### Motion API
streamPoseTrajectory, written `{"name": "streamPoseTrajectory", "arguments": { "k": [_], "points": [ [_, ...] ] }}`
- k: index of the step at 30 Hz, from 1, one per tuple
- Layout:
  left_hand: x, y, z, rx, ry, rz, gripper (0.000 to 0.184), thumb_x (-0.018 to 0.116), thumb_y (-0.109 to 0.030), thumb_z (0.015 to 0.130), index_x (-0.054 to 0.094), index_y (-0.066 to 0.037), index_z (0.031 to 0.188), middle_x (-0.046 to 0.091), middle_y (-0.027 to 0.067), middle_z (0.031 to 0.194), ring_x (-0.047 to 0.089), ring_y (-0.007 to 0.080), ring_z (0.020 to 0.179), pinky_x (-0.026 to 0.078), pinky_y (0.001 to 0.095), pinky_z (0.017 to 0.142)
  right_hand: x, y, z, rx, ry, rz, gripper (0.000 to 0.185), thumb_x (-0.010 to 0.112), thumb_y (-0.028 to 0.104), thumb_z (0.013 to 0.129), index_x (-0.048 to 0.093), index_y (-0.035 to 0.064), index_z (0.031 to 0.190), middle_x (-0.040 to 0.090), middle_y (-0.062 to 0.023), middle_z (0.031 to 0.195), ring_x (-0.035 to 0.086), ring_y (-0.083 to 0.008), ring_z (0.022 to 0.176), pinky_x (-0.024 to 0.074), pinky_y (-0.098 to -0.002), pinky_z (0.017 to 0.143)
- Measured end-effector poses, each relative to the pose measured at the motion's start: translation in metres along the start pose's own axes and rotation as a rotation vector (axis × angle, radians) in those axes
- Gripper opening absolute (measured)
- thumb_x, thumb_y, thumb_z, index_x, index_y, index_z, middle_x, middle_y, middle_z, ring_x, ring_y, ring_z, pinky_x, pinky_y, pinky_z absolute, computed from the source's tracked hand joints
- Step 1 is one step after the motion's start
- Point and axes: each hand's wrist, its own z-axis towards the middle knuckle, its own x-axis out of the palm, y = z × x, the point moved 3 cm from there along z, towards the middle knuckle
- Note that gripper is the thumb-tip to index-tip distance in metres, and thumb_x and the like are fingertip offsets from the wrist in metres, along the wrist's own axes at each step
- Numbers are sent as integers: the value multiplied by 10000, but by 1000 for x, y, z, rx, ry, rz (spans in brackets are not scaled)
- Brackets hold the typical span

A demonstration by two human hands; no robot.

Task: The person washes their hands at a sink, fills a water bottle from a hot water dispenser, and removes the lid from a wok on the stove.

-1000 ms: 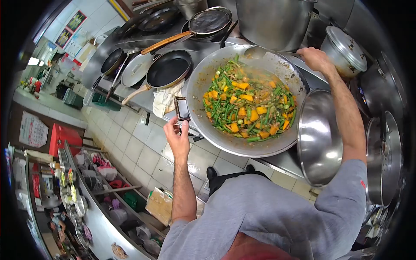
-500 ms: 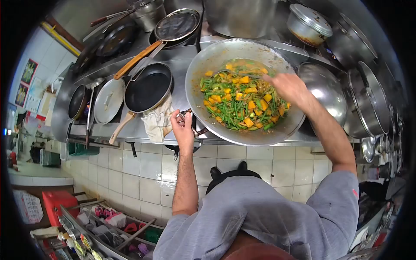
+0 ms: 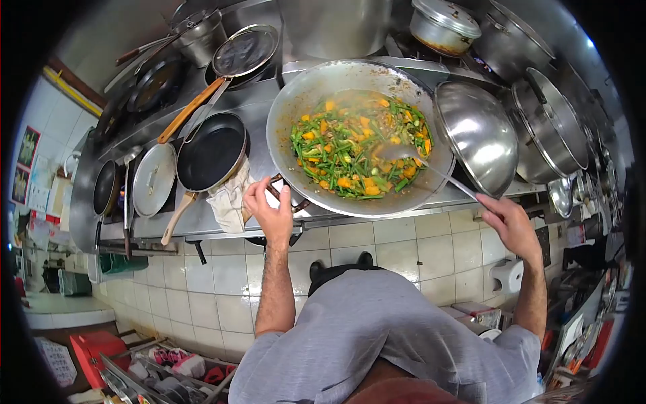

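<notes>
A large wok point(image 3: 306, 91) holds green beans, orange squash chunks and other cut vegetables point(image 3: 350, 145), with some steam over them. My right hand point(image 3: 509, 225), out past the wok's right rim, is closed around the handle end of a long metal ladle point(image 3: 447, 176). The ladle's bowl rests among the vegetables on the right side. At the wok's lower left, my left hand point(image 3: 269, 210) is closed on the dark loop handle point(image 3: 299, 205), its thumb upright. A pale cloth point(image 3: 229, 202) lies just left of that hand.
A black frying pan point(image 3: 212, 151) and a lid point(image 3: 153, 176) sit to the left. A shiny metal bowl point(image 3: 476, 138) leans at the wok's right rim, beside large pots point(image 3: 548, 128). Behind stand a stockpot point(image 3: 336, 27) and a lidded pot point(image 3: 445, 27). A white stool point(image 3: 506, 275) stands below right.
My right hand has moved from over the food to outside the right rim, drawing the ladle right and nearer. The vegetables have shifted. My left hand stays at the wok handle. The view has moved slightly.
</notes>
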Motion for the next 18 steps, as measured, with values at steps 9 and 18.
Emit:
{"name": "streamPoseTrajectory", "arguments": {
  "k": [9, 18],
  "points": [
    [6, 2, 18, 361, 373, -147, 258, 705, -209, 727, 507, -109, 596, 516, -3, 738, 476, 193, 860, 231, 480, 939, 53, 63, -60, 370, -57, -242, 260, 615, 193, 825, 663, 180, 1081, 539, -128, 700, 573, -317, 650, 450, -434, 585],
    [11, 2, 19, 373, 423, -194, 316, 709, -233, 718, 453, -130, 563, 469, -22, 682, 424, 194, 767, 180, 482, 964, 142, 60, 35, 437, -176, -263, 266, 571, 239, 859, 633, 221, 1117, 590, -161, 783, 610, -350, 673, 491, -457, 592]
  ]
}}
